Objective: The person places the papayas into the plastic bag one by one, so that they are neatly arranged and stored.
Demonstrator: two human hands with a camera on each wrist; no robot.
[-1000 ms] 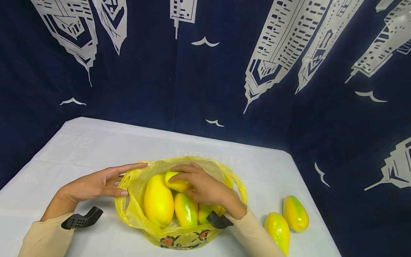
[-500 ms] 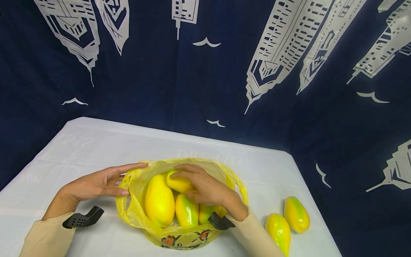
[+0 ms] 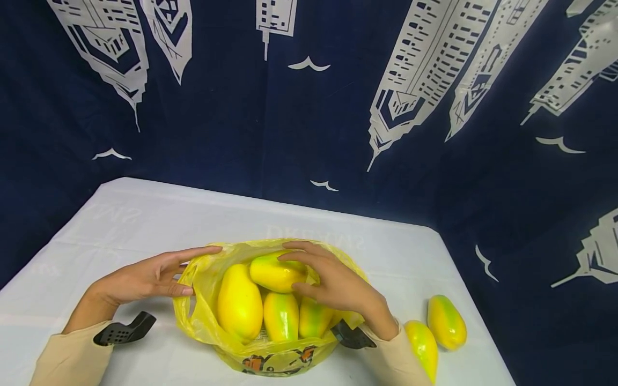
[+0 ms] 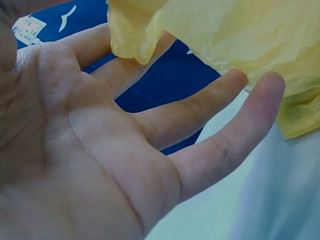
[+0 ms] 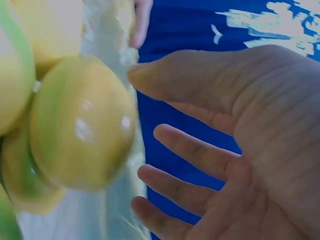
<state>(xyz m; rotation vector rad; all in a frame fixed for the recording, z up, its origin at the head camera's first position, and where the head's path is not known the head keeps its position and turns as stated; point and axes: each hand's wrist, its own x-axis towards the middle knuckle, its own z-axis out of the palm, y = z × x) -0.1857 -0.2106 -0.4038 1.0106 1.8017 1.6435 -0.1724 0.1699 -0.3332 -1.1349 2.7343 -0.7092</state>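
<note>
A yellow plastic bag stands with its mouth spread, holding several yellow-green mangoes. One mango lies across the top of the others, near the far side. My right hand hovers over the bag's right part with fingers spread. In the right wrist view a gap shows between that hand's fingers and the nearest mango. At the bag's left rim my left hand touches the plastic with extended fingers and thumb. The left wrist view shows its fingers against the yellow film.
Two mangoes lie on the white table to the right, one mango beyond the other, which my right sleeve partly covers. A dark blue cloth with white buildings hangs behind the table's far edge.
My right hand has let go of the top mango and drawn back to the right, uncovering more of the fruit. My left hand and the bag have hardly moved.
</note>
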